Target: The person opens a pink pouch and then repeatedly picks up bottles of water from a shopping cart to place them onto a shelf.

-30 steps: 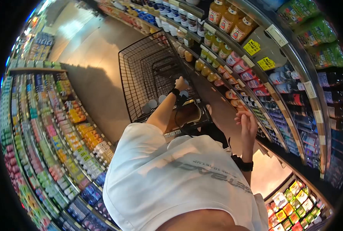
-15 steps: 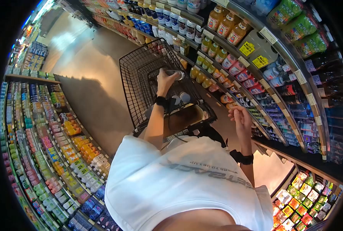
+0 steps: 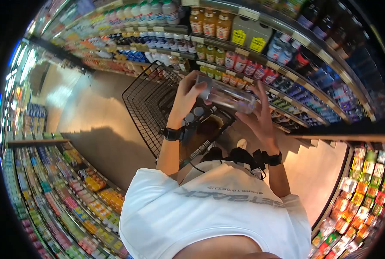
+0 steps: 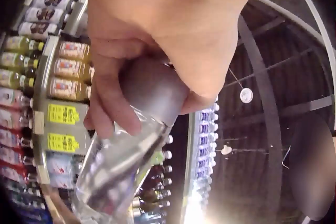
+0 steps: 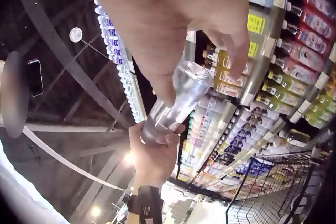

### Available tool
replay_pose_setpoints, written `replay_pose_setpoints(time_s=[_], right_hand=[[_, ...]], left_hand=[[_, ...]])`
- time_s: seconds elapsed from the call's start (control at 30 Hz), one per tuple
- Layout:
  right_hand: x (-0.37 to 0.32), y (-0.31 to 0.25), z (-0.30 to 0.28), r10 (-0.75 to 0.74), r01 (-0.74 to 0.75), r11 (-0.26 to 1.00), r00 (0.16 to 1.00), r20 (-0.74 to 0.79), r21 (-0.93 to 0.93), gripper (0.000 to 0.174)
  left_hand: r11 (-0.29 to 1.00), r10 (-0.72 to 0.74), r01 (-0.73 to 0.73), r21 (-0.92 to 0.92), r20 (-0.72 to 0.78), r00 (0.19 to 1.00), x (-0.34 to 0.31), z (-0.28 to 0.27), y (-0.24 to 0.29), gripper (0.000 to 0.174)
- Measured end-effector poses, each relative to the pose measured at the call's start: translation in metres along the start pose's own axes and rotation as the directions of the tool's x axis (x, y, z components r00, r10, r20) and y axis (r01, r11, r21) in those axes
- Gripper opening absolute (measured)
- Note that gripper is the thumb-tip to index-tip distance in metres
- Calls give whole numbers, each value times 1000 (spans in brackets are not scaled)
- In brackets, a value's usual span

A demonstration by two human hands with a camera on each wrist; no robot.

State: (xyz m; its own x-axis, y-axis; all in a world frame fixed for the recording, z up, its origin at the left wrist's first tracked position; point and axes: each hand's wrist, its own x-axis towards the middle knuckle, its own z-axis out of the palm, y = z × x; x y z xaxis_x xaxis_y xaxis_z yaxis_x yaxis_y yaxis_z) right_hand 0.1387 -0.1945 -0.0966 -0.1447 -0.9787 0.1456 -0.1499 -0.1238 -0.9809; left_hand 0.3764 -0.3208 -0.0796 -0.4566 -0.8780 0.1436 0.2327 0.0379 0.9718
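Observation:
A clear bottle (image 3: 231,98) with a wide grey cap (image 4: 155,91) is held crosswise over the shopping cart. My left hand (image 3: 184,97) grips it at the cap end, the fingers curled round the cap in the left wrist view. At the bottle's other end is my right hand (image 3: 261,121), thumb and fingers spread around the base. In the right wrist view its thumb overlaps the bottle's side, while a gap shows between the base and the other fingers. Grey round-topped items (image 3: 194,114) sit in the cart below.
The black wire cart (image 3: 136,112) stands in front of me, its far side close to shelves of bottled drinks (image 3: 212,23). Yellow tags (image 3: 257,44) mark one shelf. Another packed display (image 3: 71,185) lines the left, and colourful packs (image 3: 356,190) fill a rack at right.
My left hand has come up out of the cart with the bottle. My right hand has moved from beside the shelves to the bottle's base, and the view has turned.

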Motion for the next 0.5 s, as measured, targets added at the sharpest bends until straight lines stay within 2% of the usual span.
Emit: replay_pose_setpoints(time_s=[0.03, 0.13, 0.17, 0.2, 0.23, 0.27, 0.33, 0.37, 0.47, 0.5], right_hand=[[-8, 2, -9, -27, 20, 992, 998, 61, 121, 96], [-39, 1, -41, -19, 21, 999, 997, 70, -26, 82], [-52, -3, -48, -83, 85, 986, 996, -19, 142, 69], [-63, -2, -62, -86, 91, 988, 995, -46, 121, 67], [-75, 1, -77, -89, 97, 990, 993, -75, 102, 65], [-87, 2, -92, -90, 99, 991, 990, -106, 85, 62], [-111, -13, -128, -4, 24, 961, 997, -72, 276, 54], [-125, -19, -146, 35, -14, 930, 998, -48, 368, 51], [-163, -14, -190, 131, -55, 792, 988, -81, 608, 57], [-172, -13, -202, 122, -38, 821, 986, -110, 569, 69]], left_hand=[[998, 11, -13, 54, 35, 999, 0, 14, -3, 25], [989, 10, -24, 145, 96, 995, 5, 60, 1, 29], [988, -15, -1, 152, 108, 994, 3, 78, 8, 31], [987, -37, 18, 160, 120, 992, 0, 100, 19, 32], [994, -62, 53, 91, 98, 993, -4, 123, 24, 38], [994, -54, 40, 101, 139, 989, -3, 140, 22, 39], [993, -45, 19, 120, 223, 974, 0, 175, 15, 42], [997, -23, 1, 72, 304, 952, 0, 199, 14, 45], [994, 81, -30, -108, 509, 857, -5, 286, 10, 64], [998, 61, -48, -38, 576, 815, -4, 308, 5, 79]])
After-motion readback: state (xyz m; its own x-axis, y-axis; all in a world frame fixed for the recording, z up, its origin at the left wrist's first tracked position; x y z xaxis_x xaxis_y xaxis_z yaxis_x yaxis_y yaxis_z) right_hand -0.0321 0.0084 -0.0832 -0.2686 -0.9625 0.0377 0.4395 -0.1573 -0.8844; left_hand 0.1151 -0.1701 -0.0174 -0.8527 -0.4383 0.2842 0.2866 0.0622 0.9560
